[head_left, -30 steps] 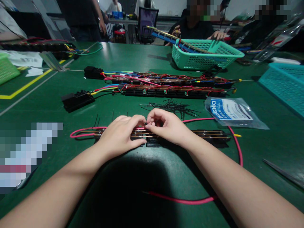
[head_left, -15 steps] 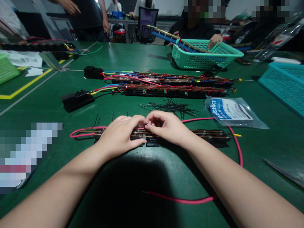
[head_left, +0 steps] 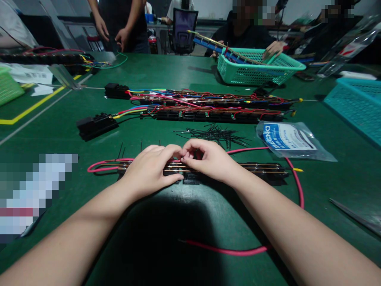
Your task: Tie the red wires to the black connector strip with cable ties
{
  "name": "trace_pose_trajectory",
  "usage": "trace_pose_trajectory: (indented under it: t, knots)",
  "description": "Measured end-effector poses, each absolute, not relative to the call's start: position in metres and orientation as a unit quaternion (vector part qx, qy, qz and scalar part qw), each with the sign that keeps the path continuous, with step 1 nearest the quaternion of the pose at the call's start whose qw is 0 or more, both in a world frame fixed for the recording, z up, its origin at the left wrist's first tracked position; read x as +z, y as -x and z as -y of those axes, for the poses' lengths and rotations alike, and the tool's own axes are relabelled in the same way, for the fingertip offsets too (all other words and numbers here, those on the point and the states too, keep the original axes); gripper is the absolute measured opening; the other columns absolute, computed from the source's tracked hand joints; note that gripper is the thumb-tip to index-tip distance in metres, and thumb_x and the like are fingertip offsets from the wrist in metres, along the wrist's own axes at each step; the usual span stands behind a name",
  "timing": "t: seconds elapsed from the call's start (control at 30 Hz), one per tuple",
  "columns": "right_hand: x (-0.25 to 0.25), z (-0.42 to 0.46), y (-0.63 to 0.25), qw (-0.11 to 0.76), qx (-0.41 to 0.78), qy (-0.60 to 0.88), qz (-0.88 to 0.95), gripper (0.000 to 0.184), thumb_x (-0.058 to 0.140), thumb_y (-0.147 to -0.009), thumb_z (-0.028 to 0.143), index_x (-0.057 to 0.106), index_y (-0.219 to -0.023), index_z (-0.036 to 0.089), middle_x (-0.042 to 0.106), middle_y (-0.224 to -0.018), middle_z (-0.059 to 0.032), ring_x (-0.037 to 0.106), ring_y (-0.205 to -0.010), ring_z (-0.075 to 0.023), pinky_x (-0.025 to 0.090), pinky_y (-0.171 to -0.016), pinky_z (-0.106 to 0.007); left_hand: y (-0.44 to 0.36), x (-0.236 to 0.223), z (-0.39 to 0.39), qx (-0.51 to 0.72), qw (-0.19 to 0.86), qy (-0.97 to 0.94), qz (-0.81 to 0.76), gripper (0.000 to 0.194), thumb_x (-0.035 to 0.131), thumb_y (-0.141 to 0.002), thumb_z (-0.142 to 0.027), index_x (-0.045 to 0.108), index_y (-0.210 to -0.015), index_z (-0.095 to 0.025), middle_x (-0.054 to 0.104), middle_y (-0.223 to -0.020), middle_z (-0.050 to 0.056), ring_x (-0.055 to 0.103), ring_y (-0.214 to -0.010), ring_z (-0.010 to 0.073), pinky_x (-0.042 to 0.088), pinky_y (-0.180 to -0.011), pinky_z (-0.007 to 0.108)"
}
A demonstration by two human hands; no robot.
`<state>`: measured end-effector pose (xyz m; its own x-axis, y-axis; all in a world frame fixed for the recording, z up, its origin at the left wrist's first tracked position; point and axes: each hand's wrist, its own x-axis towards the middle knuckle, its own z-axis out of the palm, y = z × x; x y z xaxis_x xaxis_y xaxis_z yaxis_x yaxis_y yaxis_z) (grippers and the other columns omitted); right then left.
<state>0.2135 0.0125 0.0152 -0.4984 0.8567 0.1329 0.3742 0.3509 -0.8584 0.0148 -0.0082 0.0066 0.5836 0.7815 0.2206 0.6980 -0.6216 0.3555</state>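
Observation:
A long black rail with copper-coloured rods point(head_left: 262, 169) lies crosswise in front of me. My left hand point(head_left: 151, 167) is closed over its left half, thumb on the near side and fingers on the far side. A red cable point(head_left: 102, 169) runs along the rail, loops at the left end and passes beneath both hands. Beside the left fingertips, my right hand point(head_left: 205, 159) pinches something small and dark above the cable; the fingers hide most of it. Several thin black cable ties point(head_left: 122, 150) stick up behind the rail at the left.
Loose cable ties point(head_left: 218, 135) lie in a pile beyond my hands, beside a plastic bag point(head_left: 293, 141). Two wired rails point(head_left: 220, 113) lie farther back. Tweezers point(head_left: 354, 216) are at the right. A green basket point(head_left: 258, 73) stands before a seated person; another person stands at the back left.
My hands stay almost in place, with only a slight shift of the right fingertips. The standing person at the back has moved right and brought both hands together.

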Motion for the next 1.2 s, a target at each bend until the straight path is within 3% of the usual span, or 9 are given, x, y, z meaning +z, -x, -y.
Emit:
trace_pose_trajectory:
  t: [1.2]
  knots:
    - [0.0153, -0.0136, -0.2168, 0.306, 0.360, 0.372, 0.799, 0.007, 0.055, -0.083, 0.016, 0.055, -0.076, 0.016, 0.055, -0.076, 0.0007, 0.048, -0.070, -0.0110, 0.038, -0.068, -0.023, -0.0159, 0.0103, 0.0054, 0.141, 0.147, -0.881, -0.427, 0.036, 0.062, -0.082, -0.045, 0.052, -0.110, -0.025, 0.066, -0.110, 0.002, 0.060, -0.096, 0.0230, 0.042, -0.084, 0.038]
